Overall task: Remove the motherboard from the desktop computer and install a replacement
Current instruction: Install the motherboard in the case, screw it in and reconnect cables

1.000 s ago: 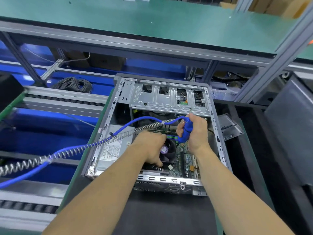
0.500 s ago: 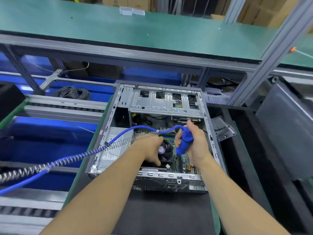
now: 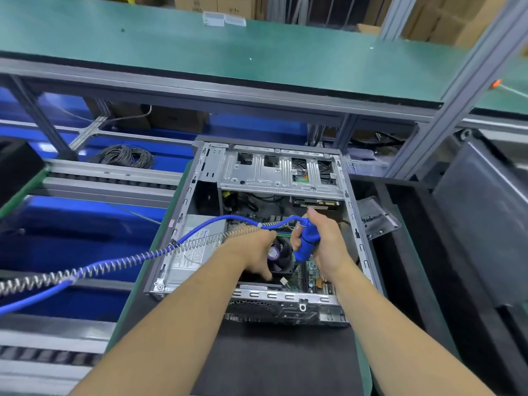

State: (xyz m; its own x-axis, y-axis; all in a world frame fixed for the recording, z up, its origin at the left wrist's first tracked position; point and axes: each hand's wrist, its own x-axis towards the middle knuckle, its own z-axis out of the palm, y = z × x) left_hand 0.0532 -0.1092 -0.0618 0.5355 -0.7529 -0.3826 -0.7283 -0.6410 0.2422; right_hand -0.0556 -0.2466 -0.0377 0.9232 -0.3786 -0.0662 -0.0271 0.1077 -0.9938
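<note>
An open grey desktop case [image 3: 183,224] lies flat on the black mat. Inside it the green motherboard [image 3: 310,277] carries a black cooler fan [image 3: 281,257]. My right hand [image 3: 328,247] grips a blue powered screwdriver [image 3: 307,240], held upright with its tip down over the board beside the fan. Its blue hose and coiled cable [image 3: 120,264] run off to the left. My left hand [image 3: 251,252] reaches into the case and rests at the fan's left side; its fingertips are down by the fan's near corner, and what they touch is hidden.
A silver drive cage [image 3: 274,172] spans the case's far end and a power supply [image 3: 194,252] fills its left side. A clear plastic bag [image 3: 374,217] lies right of the case. A grey panel [image 3: 485,218] leans at far right. Conveyor rails [image 3: 108,181] run left.
The view has tilted up a little, so the case sits lower in frame. Both hands stay at the fan and screwdriver with little movement.
</note>
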